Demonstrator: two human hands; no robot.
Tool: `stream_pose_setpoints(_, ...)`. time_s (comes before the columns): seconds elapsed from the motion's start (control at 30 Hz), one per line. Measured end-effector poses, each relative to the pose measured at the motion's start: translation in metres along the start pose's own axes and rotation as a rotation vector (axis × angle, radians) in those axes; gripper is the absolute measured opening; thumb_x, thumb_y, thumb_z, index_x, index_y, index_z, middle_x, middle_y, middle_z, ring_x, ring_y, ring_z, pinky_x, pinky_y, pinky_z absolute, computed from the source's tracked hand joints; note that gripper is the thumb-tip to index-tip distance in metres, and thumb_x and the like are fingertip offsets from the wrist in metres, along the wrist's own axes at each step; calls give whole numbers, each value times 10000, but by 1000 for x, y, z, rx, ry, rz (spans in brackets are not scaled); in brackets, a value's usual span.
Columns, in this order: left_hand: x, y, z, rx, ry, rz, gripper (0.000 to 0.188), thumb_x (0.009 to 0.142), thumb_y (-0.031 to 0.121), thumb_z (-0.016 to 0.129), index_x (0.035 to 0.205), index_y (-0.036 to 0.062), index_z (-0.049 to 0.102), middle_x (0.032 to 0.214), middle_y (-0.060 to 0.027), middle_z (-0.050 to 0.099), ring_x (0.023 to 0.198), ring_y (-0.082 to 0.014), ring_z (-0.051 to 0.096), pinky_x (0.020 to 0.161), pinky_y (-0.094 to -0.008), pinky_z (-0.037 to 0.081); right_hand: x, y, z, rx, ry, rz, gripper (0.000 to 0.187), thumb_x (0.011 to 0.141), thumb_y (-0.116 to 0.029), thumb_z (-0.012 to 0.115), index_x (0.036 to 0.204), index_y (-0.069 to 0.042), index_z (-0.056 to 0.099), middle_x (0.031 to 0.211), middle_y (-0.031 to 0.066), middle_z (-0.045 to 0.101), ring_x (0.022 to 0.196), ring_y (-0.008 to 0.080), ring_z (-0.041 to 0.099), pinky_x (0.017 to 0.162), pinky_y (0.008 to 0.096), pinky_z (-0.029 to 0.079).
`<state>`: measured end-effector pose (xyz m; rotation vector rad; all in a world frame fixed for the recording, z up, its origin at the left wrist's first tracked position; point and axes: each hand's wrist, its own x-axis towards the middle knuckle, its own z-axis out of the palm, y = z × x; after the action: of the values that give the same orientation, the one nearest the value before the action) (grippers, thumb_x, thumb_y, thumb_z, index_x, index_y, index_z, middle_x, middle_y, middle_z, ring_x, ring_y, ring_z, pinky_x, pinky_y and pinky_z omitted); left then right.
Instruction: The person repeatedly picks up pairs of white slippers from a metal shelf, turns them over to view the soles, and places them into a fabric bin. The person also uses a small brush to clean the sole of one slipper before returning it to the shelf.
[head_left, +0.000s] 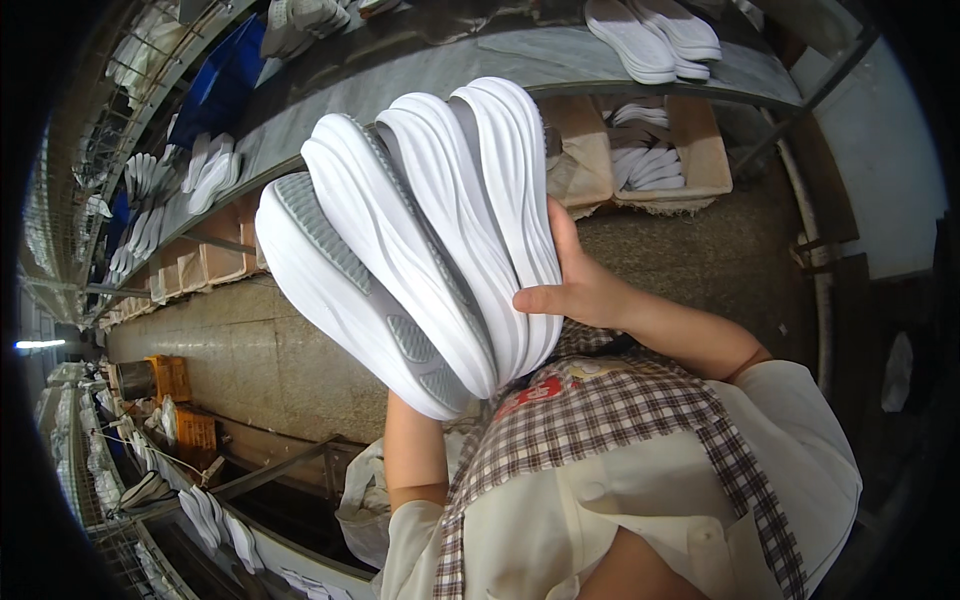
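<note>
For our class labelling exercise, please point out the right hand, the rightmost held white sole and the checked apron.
Right hand [588,288], head view: beside the thumb's base.
Rightmost held white sole [515,190], head view: middle of its grooved side.
Checked apron [600,418], head view: cloth across the chest.

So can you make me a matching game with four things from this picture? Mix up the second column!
Things:
1. shoe soles in front of the person
2. apron
3. bin, upper left
4. crates, lower left

Colours and states:
A. orange
B. checked pattern
C. gripped by the right hand
D. blue

Right pairs: 1-C, 2-B, 3-D, 4-A
</note>
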<state>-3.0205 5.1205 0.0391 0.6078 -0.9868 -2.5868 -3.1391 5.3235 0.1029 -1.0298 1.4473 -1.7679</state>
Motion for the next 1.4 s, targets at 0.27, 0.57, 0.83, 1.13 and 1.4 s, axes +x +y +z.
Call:
stream_pose_setpoints(0.27, -3, 3, 0, -29, -2, 28, 413, 887, 255, 551, 1134, -75, 534, 1003, -166, 629, 826, -230, 649, 720, -339, 556, -3, 7, 2, 187, 11, 126, 1063, 756, -394, 732, 1418, 27, 15, 1417, 195, 234, 1312, 287, 274, 1074, 394, 250)
stream_pose_setpoints(0.57, -2, 14, 0, -30, 10, 56, 420, 891, 262, 541, 1138, -77, 531, 1010, -173, 627, 836, -238, 649, 728, -349, 556, 3, 21, -10, 235, -7, 213, 1073, 676, -269, 805, 1419, 14, 84, 1393, 167, 308, 1284, 263, 330, 1066, 355, 275)
stream_pose_setpoints(0.83, -4, 12, -1, -31, 12, 46, 426, 895, 268, 531, 1142, -80, 527, 1016, -179, 625, 845, -246, 649, 736, -359, 555, 11, 27, -27, 107, -131, 171, 1091, 668, -233, 812, 1424, 4, 62, 1404, 161, 274, 1299, 245, 281, 1065, 354, 269)
stream_pose_setpoints(1.13, -3, 9, 2, -56, 8, 32, 433, 899, 274, 521, 1145, -82, 524, 1023, -186, 623, 855, -254, 648, 745, -369, 555, 21, 24, -44, -315, -123, 188, 1117, 592, -316, 846, 1392, 29, 147, 1374, 208, 333, 1272, 296, 352, 1042, 365, 317)
stream_pose_setpoints(1.4, -6, -2, 9, -93, 17, 9, 440, 902, 280, 512, 1149, -84, 521, 1029, -192, 622, 864, -261, 648, 752, -378, 555, 27, 21, -47, -357, -125, 218, 1027, 614, -314, 821, 1364, 37, 215, 1338, 221, 390, 1244, 308, 399, 1021, 378, 353)
